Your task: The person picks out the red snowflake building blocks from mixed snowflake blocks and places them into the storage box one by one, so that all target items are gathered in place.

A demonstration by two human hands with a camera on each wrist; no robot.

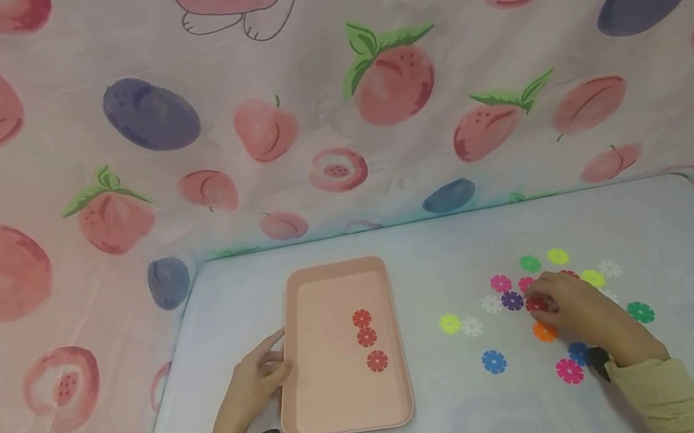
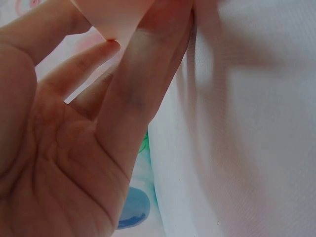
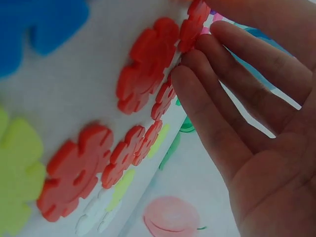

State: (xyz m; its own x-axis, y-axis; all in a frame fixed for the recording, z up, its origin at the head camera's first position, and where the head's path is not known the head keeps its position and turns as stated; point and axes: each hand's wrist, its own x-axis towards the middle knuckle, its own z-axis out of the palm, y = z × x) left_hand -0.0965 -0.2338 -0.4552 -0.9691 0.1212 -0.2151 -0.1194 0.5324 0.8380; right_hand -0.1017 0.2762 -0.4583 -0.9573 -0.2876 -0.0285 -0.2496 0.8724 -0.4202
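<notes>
Where tray point(image 1: 319, 342) edge meets left hand point(image 1: 253, 379), fingers spread apart. Across a tablecloth point(image 1: 419, 265) gap, right hand point(image 1: 569, 306) reaches a red snowflake disc point(image 3: 194, 27) (grip unclear).

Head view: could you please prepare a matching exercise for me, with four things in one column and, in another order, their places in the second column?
Things
1. left hand
2. purple disc
3. three red discs
4. right hand

Places
A. inside the tray
B. over the loose discs
C. between the tray and the right hand
D. at the tray's left edge

Right pairs: 1-D, 2-C, 3-A, 4-B
</notes>
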